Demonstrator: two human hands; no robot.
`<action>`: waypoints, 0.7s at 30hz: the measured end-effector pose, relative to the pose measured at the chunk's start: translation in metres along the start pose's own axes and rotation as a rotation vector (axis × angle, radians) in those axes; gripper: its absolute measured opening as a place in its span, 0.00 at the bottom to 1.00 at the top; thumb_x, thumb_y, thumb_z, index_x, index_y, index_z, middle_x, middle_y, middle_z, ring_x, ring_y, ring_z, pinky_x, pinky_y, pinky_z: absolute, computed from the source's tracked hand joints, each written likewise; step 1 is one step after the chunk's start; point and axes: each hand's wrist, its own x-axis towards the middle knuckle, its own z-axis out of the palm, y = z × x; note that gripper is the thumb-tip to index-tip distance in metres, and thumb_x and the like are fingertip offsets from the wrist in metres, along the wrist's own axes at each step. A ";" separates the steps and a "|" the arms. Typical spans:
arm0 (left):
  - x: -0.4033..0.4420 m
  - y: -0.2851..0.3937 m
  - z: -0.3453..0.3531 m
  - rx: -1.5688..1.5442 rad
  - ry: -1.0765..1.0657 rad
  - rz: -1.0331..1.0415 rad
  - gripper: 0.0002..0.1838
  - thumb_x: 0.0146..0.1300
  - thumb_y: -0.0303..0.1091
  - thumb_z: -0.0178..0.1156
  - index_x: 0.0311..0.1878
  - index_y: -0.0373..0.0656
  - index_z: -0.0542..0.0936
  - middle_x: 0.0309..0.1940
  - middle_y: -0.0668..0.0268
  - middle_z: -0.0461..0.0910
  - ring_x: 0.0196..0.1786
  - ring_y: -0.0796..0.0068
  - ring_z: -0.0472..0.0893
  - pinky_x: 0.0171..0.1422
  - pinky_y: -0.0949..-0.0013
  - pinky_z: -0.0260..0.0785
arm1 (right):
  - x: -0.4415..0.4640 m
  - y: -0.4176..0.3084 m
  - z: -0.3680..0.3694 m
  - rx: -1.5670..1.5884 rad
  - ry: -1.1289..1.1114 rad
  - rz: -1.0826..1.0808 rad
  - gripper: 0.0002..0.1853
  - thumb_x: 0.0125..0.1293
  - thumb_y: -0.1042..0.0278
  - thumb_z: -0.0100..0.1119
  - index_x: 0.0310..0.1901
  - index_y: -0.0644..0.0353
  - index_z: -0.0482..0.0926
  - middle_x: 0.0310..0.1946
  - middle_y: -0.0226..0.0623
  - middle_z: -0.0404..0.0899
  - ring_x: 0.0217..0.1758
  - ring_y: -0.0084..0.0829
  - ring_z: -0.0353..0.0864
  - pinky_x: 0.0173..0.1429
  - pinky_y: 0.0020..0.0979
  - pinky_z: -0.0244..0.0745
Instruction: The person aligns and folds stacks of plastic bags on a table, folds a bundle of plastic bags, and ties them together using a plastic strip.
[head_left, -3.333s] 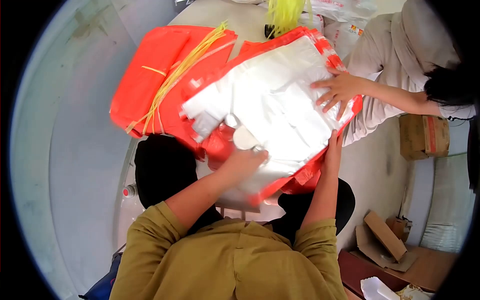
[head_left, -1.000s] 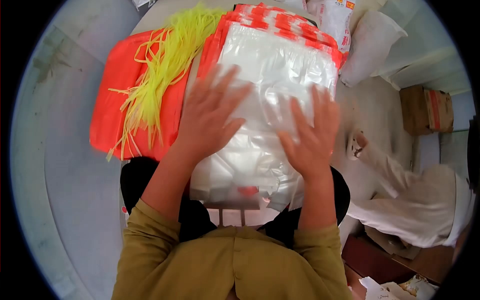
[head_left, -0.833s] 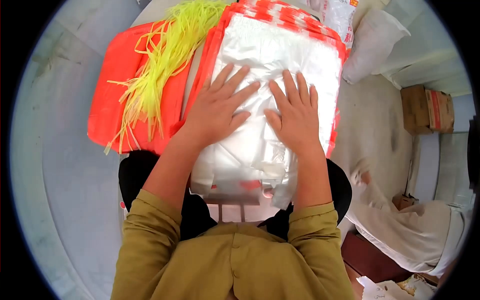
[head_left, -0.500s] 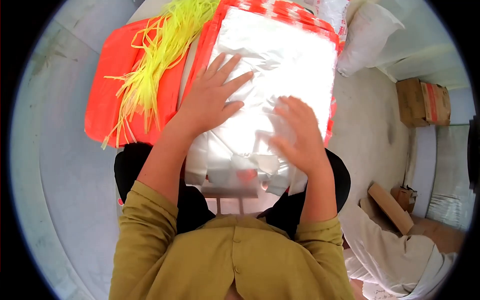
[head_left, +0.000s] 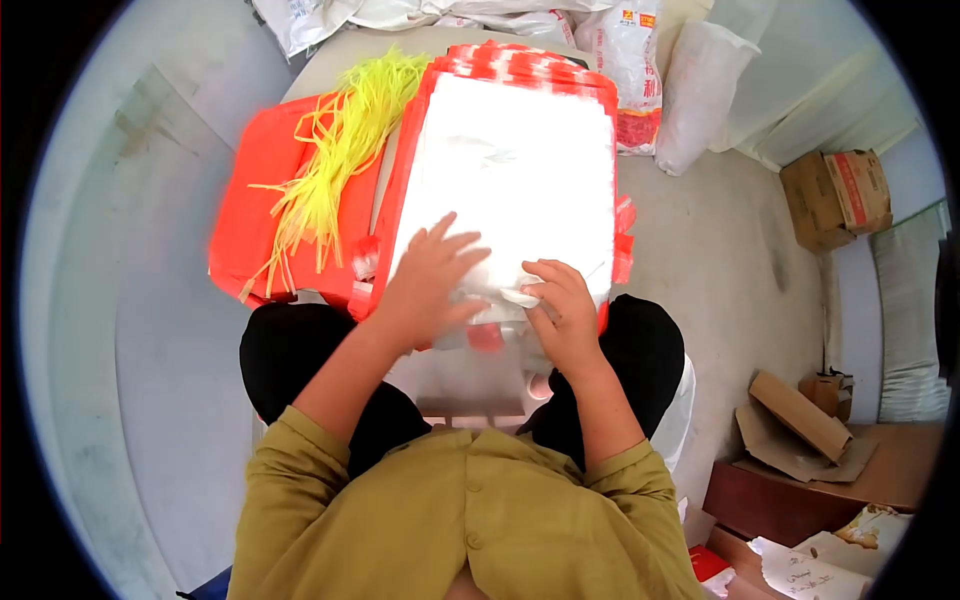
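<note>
A thick stack of shiny white plastic bags with red edges [head_left: 520, 180] lies in front of my lap. Over its lower left part is my left hand [head_left: 425, 285], slightly blurred, fingers spread and nothing in them. My right hand [head_left: 565, 310] is at the lower right end of the stack, thumb and fingertips closed around a raised white flap of the top bag. To the left, a red plastic pile [head_left: 265, 190] carries a bundle of yellow plastic strips [head_left: 335, 170].
Printed white sacks [head_left: 625, 70] and a tall whitish bag [head_left: 700, 95] stand behind the stack. A cardboard box [head_left: 835, 200] sits against the right wall. Flattened cardboard [head_left: 800, 420] lies at the lower right, above loose papers [head_left: 800, 570].
Both hands have moved towards my body from the middle of the stack. My right hand has closed on the flap. The view has shifted, and a beige fabric shape at lower right is gone.
</note>
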 end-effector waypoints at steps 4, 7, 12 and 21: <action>-0.006 0.024 0.021 0.025 -0.029 -0.078 0.33 0.59 0.29 0.72 0.70 0.48 0.78 0.71 0.59 0.76 0.82 0.43 0.65 0.81 0.36 0.58 | -0.002 -0.007 0.001 0.062 0.011 -0.033 0.18 0.54 0.83 0.65 0.47 0.57 0.84 0.60 0.40 0.85 0.65 0.53 0.79 0.68 0.48 0.77; -0.004 0.019 0.042 0.107 0.004 -0.080 0.34 0.56 0.24 0.69 0.69 0.46 0.78 0.70 0.59 0.76 0.81 0.44 0.66 0.81 0.35 0.59 | -0.009 -0.005 0.003 0.090 0.001 0.006 0.17 0.56 0.84 0.65 0.47 0.58 0.86 0.61 0.38 0.85 0.66 0.47 0.78 0.69 0.43 0.75; -0.006 0.012 0.045 0.142 0.085 -0.086 0.36 0.51 0.19 0.66 0.68 0.41 0.78 0.64 0.55 0.77 0.74 0.45 0.71 0.76 0.45 0.66 | -0.016 0.006 0.000 0.086 -0.009 0.043 0.15 0.56 0.82 0.67 0.46 0.59 0.85 0.60 0.40 0.85 0.64 0.52 0.79 0.69 0.47 0.76; -0.026 0.013 0.022 0.098 0.053 -0.200 0.35 0.54 0.27 0.72 0.69 0.38 0.78 0.61 0.54 0.75 0.68 0.49 0.72 0.74 0.52 0.68 | -0.020 0.020 0.008 0.155 -0.010 0.093 0.13 0.57 0.78 0.70 0.45 0.59 0.87 0.59 0.40 0.86 0.63 0.52 0.80 0.68 0.47 0.77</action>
